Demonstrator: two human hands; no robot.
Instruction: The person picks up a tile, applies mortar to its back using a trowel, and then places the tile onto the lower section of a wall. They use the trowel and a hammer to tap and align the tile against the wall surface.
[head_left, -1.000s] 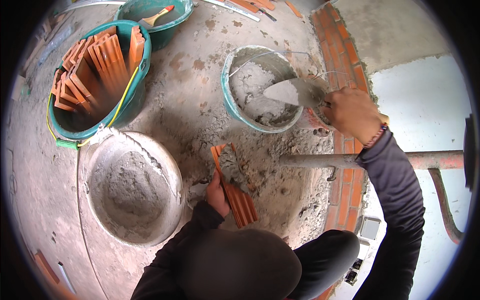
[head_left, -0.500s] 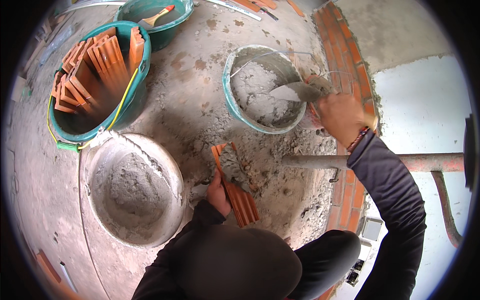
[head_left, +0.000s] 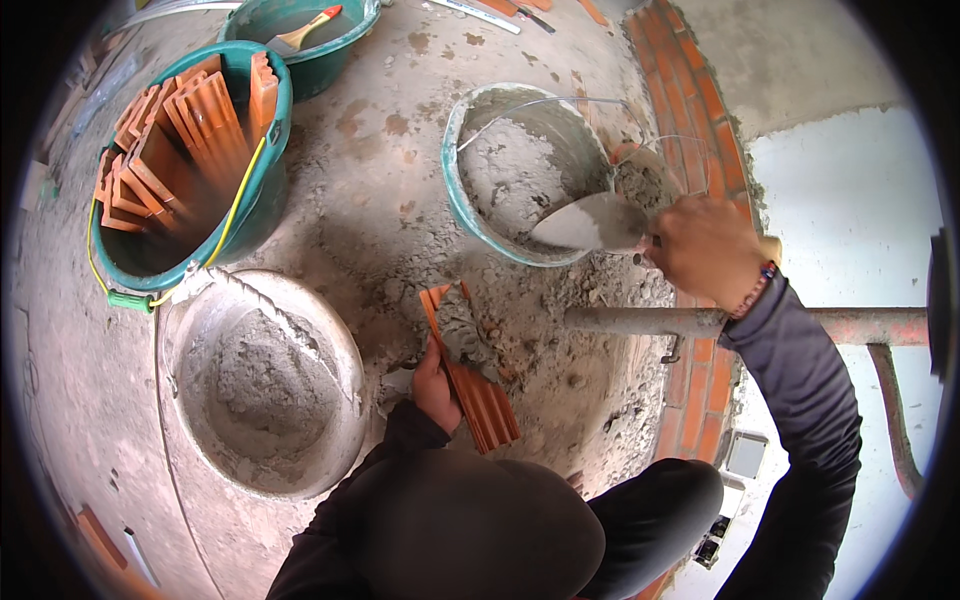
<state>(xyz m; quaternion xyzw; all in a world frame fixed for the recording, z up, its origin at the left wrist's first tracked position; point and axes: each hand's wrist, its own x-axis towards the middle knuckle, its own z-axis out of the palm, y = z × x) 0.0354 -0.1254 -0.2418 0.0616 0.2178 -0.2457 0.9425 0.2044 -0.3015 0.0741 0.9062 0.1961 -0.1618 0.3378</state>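
Note:
My left hand [head_left: 435, 390] is closed on the side of a grooved orange clay tile [head_left: 478, 410]; a grey lump of mortar [head_left: 462, 330] covers much of its upper part. My right hand [head_left: 705, 250] is wrapped round the handle of a trowel [head_left: 585, 220], whose grey-smeared blade lies over the lower right part of a teal bucket [head_left: 452, 175] holding pale grey mortar [head_left: 505, 165]. A smaller dirty container [head_left: 640, 170] stands just right of that bucket, partly hidden by the trowel and my hand.
A green bucket [head_left: 130, 270] packed with tile pieces [head_left: 210, 130] and a green tub [head_left: 330, 65] with a brush [head_left: 305, 30] stand upper left. A whitish mortar bucket [head_left: 185, 400] sits lower left. At right are a brick course [head_left: 700, 130] and a horizontal metal pipe [head_left: 870, 325].
The trowel blade has shifted down toward the lower rim of the teal bucket; my right hand has moved slightly down and right since a half second ago. My left hand stays on the tile.

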